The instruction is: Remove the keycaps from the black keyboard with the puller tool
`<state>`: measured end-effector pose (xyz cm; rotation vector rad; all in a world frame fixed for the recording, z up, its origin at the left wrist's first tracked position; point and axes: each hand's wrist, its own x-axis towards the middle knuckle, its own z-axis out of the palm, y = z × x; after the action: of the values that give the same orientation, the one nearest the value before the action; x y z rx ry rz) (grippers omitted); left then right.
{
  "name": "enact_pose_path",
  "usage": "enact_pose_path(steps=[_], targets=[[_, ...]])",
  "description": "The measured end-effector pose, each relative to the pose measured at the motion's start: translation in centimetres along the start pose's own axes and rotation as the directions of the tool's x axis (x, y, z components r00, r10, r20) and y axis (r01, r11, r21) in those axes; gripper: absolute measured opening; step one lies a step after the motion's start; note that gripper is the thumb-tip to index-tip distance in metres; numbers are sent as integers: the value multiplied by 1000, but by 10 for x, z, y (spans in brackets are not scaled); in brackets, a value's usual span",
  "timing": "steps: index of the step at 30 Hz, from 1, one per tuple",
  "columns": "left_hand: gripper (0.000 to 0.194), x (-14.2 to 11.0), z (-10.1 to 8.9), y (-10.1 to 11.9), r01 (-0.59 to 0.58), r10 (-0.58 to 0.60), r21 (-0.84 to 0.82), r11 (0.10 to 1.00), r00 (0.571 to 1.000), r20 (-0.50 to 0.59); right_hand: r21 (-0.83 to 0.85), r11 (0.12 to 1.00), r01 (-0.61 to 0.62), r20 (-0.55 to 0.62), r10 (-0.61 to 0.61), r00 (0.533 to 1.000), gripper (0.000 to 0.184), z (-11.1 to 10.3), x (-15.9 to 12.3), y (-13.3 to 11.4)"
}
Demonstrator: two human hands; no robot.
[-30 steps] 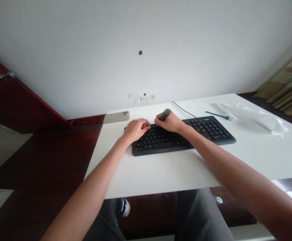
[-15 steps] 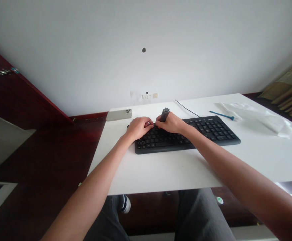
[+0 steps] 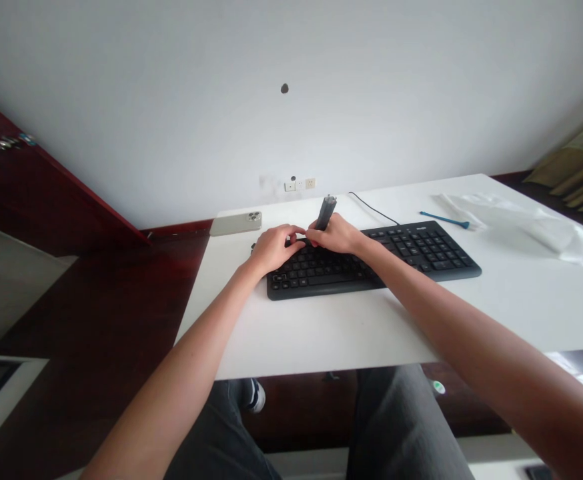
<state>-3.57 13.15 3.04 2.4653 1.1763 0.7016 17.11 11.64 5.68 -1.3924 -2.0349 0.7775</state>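
A black keyboard (image 3: 341, 279) lies on the white table in front of me. My right hand (image 3: 339, 233) grips a dark grey pen-shaped tool (image 3: 327, 211), held nearly upright over the keyboard's left back part; its lower tip is hidden. My left hand (image 3: 273, 248) rests over the keyboard's left end, thumb and index finger apart and stretched toward the right fingertips. Nothing shows between those left fingers. A small dark thing (image 3: 253, 247) pokes out beyond the left hand, mostly covered.
A phone (image 3: 235, 223) lies face down at the table's back left. The keyboard's cable (image 3: 371, 207) runs toward the back. To the right lie a blue stick-like tool (image 3: 444, 219) and a crumpled clear plastic bag (image 3: 536, 223). The table's front edge (image 3: 316, 371) is above my legs.
The view has tipped slightly, shifting the table upward. More of the grey tool shows above my right hand. My left index finger is straighter and its gap from the thumb is wider.
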Motion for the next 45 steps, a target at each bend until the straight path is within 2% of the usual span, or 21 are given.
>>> enact_pose_path(steps=[8,18,24,31,36,41,45], targets=[[18,1,3,-1,30,-30,21,999,999,20,-28,997,-74,-117,70,991,29,11,3,4],[16,1,1,6,28,-30,47,998,999,41,-37,970,-241,-230,226,947,26,18,5,2],[17,1,2,4,26,-28,54,998,999,35,-67,983,-171,-177,157,972,28,15,4,1],[16,0,2,3,29,-30,46,999,999,29,-111,986,-121,-205,97,974,31,15,0,-1],[15,1,2,1,12,-13,21,1000,1000,23,-165,984,-63,-166,35,985,40,14,-1,1],[12,2,-1,0,20,-20,-32,999,1000,11,-208,971,-121,-128,96,987,34,8,-2,0],[8,2,0,0,24,-24,-30,999,1000,2,-168,975,-143,-97,128,987,29,7,-1,-2]])
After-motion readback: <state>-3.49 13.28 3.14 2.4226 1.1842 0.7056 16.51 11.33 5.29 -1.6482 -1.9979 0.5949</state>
